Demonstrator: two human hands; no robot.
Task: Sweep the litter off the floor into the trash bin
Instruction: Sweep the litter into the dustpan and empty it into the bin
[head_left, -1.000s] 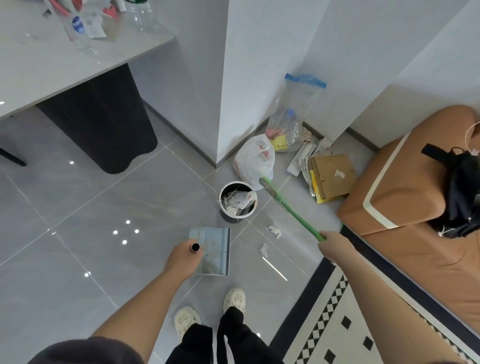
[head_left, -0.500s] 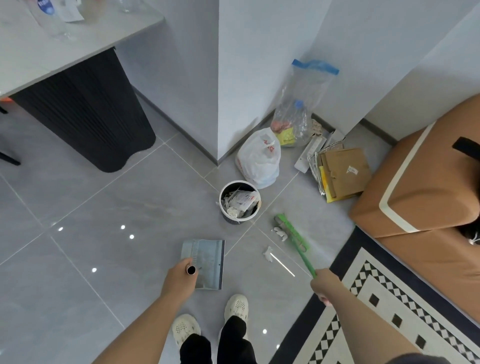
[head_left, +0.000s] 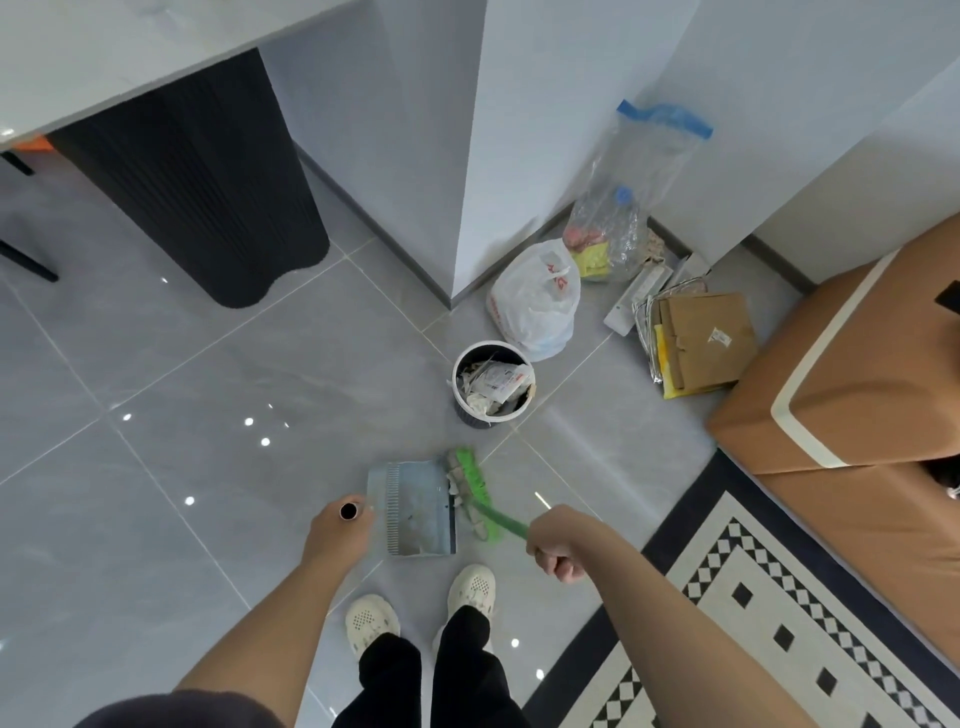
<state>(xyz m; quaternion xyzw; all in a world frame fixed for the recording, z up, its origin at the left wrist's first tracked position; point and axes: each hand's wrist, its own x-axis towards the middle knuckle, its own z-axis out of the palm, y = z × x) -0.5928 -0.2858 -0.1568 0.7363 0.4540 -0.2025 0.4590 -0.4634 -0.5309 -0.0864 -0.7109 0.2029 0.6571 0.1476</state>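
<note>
My left hand (head_left: 336, 535) grips the dustpan handle, whose dark end shows above my fist. The blue-grey dustpan (head_left: 415, 506) lies flat on the grey tile floor in front of my feet. My right hand (head_left: 557, 543) is closed on the handle of the green broom (head_left: 475, 491). The broom head presses against the dustpan's right lip, with small white paper scraps (head_left: 454, 486) caught between them. A thin white strip (head_left: 543, 500) lies on the floor just right of the broom. The round trash bin (head_left: 492, 382), stuffed with paper, stands just beyond the dustpan.
A white plastic bag (head_left: 535, 301), a clear zip bag (head_left: 618, 218) and flattened cardboard (head_left: 701, 340) sit by the wall corner behind the bin. A brown sofa (head_left: 857, 374) and a patterned rug (head_left: 779, 623) lie to the right. A black fluted table base (head_left: 208, 182) stands far left.
The broom swept leftward from right of the bin to the dustpan's lip, carrying the white scraps with it. My right hand came in closer. The dustpan stayed in place.
</note>
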